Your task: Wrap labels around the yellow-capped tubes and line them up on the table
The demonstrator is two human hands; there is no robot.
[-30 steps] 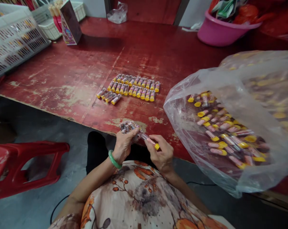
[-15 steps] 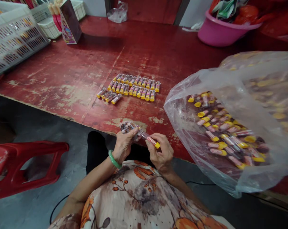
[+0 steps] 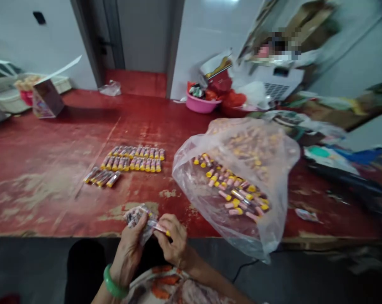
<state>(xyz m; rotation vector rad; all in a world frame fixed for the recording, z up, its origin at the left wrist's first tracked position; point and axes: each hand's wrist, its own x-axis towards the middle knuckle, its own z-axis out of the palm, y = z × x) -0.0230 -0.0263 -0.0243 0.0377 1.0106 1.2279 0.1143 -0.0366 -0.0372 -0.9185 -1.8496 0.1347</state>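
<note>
My left hand (image 3: 127, 247) is closed on a bunch of crumpled, printed plastic wrappers (image 3: 134, 215), with the thumb on top. Between the fingertips of my right hand (image 3: 175, 242) is a small clear tube with a yellow cap (image 3: 161, 228). The tube's far end meets the wrappers at my left thumb; blur hides whether it is inside one. Both hands are close together at the table's front edge. Beyond them, similar yellow-capped tubes (image 3: 146, 164) lie side by side in rows. To the right, a large translucent plastic bag (image 3: 191, 177) gapes toward me, with many loose capped tubes in it.
The red worn table (image 3: 64, 202) spans the view. At its back left stand a printed carton (image 3: 47, 99) and pale baskets. A pink basin (image 3: 200, 104) of mixed items sits at the back, with clutter (image 3: 336, 164) along the right side. A cable hangs below the front edge.
The view has swung up and to the right, bringing the door, wall and right-hand clutter into sight. My hands keep hold of the wrappers and the tube, still close together.
</note>
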